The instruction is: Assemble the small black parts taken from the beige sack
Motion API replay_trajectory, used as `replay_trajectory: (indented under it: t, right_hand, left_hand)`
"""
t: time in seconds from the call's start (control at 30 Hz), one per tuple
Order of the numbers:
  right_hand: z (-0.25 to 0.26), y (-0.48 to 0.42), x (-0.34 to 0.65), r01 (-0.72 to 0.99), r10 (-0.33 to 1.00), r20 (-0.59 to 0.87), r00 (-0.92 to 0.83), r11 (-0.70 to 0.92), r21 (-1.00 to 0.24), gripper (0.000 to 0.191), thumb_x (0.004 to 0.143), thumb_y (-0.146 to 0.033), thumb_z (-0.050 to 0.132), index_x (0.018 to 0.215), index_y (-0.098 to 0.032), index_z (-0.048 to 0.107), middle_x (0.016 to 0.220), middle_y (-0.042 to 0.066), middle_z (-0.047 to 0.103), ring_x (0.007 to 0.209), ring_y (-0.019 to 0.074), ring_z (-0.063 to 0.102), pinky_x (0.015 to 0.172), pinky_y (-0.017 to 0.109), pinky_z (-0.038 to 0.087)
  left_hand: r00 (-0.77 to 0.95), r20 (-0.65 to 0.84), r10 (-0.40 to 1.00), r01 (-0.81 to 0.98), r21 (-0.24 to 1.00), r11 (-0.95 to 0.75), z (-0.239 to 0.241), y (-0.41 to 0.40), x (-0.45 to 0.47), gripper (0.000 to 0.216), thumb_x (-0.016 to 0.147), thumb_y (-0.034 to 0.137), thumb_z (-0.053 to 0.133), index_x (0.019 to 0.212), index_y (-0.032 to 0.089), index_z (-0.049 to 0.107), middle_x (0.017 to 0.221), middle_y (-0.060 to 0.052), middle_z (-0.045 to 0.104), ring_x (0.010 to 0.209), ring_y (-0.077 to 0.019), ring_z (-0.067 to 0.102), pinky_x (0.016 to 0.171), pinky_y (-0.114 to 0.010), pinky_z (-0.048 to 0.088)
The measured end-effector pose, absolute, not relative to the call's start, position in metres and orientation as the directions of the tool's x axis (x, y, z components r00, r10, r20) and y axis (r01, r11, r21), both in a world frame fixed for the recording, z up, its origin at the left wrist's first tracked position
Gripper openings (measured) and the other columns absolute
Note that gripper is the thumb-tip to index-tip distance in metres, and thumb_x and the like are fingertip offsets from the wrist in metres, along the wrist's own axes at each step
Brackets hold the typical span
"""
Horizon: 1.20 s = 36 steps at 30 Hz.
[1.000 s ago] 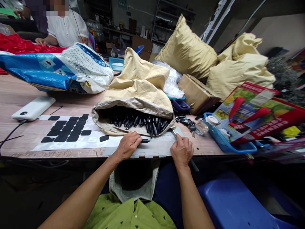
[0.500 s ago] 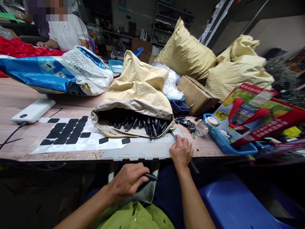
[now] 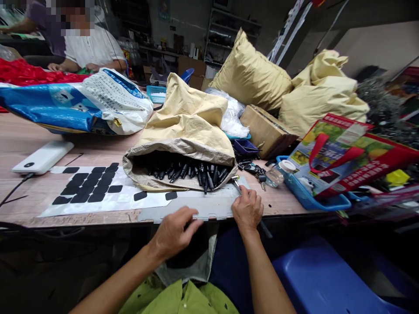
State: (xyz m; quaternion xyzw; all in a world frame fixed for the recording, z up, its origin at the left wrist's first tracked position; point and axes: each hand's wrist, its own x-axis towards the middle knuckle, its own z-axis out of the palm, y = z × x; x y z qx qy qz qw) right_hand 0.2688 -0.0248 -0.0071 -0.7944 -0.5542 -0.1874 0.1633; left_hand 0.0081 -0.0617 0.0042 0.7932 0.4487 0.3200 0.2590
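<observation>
At six o'clock, by my lap, the pouch (image 3: 211,253) gapes; if my knees shift, its mouth could slump shut and anything dropped there would miss. My left hand (image 3: 176,231) hangs over it at eleven, thumb and fingers parted, nothing visible between them. My right hand (image 3: 248,208) is curled round the hammer (image 3: 238,186) at one; its handle sticks out past the table (image 3: 278,207) edge, so a knock from my knee or the stool could twist it. Beyond the board (image 3: 193,205), the tubes (image 3: 204,176) crowd the mouth of the sack (image 3: 193,122) at twelve, some poking over the lip; one nudge, or a sag of the cloth, could roll them out. At ten, a careless sweep of my left forearm could drag the sheet (image 3: 126,203) and scatter its pads (image 3: 93,185). At two, the tilted jar (image 3: 276,175) could tip towards the keys (image 3: 262,179) if bumped.
</observation>
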Motion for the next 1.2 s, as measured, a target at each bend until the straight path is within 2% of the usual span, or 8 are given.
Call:
replay_trajectory:
  t: [0.1, 0.17, 0.4, 0.6, 0.67, 0.77, 0.87, 1.2]
  right_hand:
    - [-0.006, -0.025, 0.269, 0.941, 0.820, 0.475, 0.319, -0.333, -0.058, 0.041, 0.088, -0.017, 0.057, 0.128, -0.025, 0.064, 0.107, 0.009, 0.057, 0.095, 0.0243, 0.046, 0.071, 0.034, 0.029]
    - [-0.006, -0.024, 0.268, 0.939, 0.818, 0.473, 0.326, -0.340, -0.059, 0.040, 0.089, -0.017, 0.057, 0.127, -0.025, 0.064, 0.107, 0.009, 0.057, 0.095, 0.0244, 0.046, 0.071, 0.034, 0.030]
    - [-0.006, -0.023, 0.268, 0.933, 0.819, 0.468, 0.332, -0.359, -0.032, 0.041, 0.088, -0.019, 0.058, 0.128, -0.026, 0.063, 0.106, 0.008, 0.056, 0.097, 0.0253, 0.047, 0.073, 0.034, 0.031]
    - [-0.005, -0.024, 0.267, 0.935, 0.824, 0.464, 0.325, -0.354, -0.026, 0.041, 0.088, -0.019, 0.057, 0.128, -0.026, 0.062, 0.106, 0.008, 0.057, 0.097, 0.0255, 0.048, 0.073, 0.035, 0.031]
    - [-0.005, -0.024, 0.267, 0.935, 0.823, 0.463, 0.329, -0.352, -0.038, 0.041, 0.088, -0.019, 0.058, 0.128, -0.025, 0.062, 0.107, 0.009, 0.057, 0.097, 0.0253, 0.048, 0.073, 0.034, 0.030]
    - [-0.004, -0.024, 0.267, 0.934, 0.821, 0.460, 0.338, -0.353, -0.056, 0.041, 0.088, -0.019, 0.058, 0.129, -0.025, 0.062, 0.108, 0.009, 0.057, 0.096, 0.0245, 0.047, 0.073, 0.033, 0.030]
    - [-0.004, -0.025, 0.267, 0.934, 0.824, 0.453, 0.341, -0.353, -0.062, 0.042, 0.088, -0.019, 0.058, 0.129, -0.026, 0.062, 0.109, 0.008, 0.057, 0.097, 0.0243, 0.047, 0.073, 0.033, 0.031]
    - [0.003, -0.019, 0.273, 0.919, 0.840, 0.374, 0.394, -0.358, -0.164, 0.031, 0.097, -0.028, 0.059, 0.127, -0.026, 0.065, 0.107, 0.007, 0.060, 0.097, 0.0223, 0.051, 0.075, 0.031, 0.032]
  left_hand:
    - [0.088, 0.393, 0.915, 0.712, 0.617, -0.334, 0.025, -0.006, -0.003, 0.029, 0.100, 0.038, 0.046, 0.091, 0.021, 0.068, 0.087, -0.006, 0.066, 0.081, -0.0185, 0.062, 0.081, -0.030, 0.049]
    - [-0.029, 0.365, 0.930, 0.826, 0.533, -0.184, 0.027, 0.029, -0.012, 0.026, 0.096, 0.037, 0.050, 0.090, 0.021, 0.069, 0.091, -0.007, 0.064, 0.081, -0.0193, 0.062, 0.077, -0.030, 0.048]
    - [-0.036, 0.132, 0.991, 0.955, 0.296, -0.004, 0.027, 0.056, -0.014, 0.030, 0.090, 0.045, 0.057, 0.094, 0.020, 0.072, 0.102, -0.011, 0.067, 0.086, -0.0272, 0.067, 0.070, -0.034, 0.047]
    - [-0.125, 0.170, 0.978, 0.924, 0.378, 0.053, 0.034, 0.030, -0.033, 0.028, 0.086, 0.046, 0.061, 0.089, 0.021, 0.073, 0.094, -0.008, 0.070, 0.082, -0.0248, 0.065, 0.067, -0.031, 0.045]
    - [-0.059, 0.209, 0.976, 0.880, 0.473, -0.048, 0.035, 0.020, -0.035, 0.025, 0.085, 0.045, 0.064, 0.087, 0.022, 0.072, 0.089, -0.004, 0.069, 0.078, -0.0203, 0.063, 0.067, -0.029, 0.044]
    - [0.235, 0.214, 0.948, 0.744, 0.588, -0.317, 0.032, 0.007, -0.024, 0.020, 0.086, 0.041, 0.065, 0.088, 0.021, 0.070, 0.086, -0.002, 0.067, 0.076, -0.0166, 0.061, 0.069, -0.027, 0.044]
    - [0.433, 0.202, 0.878, 0.653, 0.601, -0.460, 0.024, 0.003, -0.005, 0.015, 0.086, 0.035, 0.067, 0.088, 0.020, 0.068, 0.086, -0.003, 0.065, 0.083, -0.0189, 0.059, 0.074, -0.029, 0.044]
    - [0.456, 0.236, 0.858, 0.619, 0.609, -0.496, 0.001, 0.008, 0.006, 0.015, 0.082, 0.034, 0.073, 0.089, 0.022, 0.068, 0.090, -0.002, 0.066, 0.089, -0.0211, 0.055, 0.080, -0.033, 0.041]
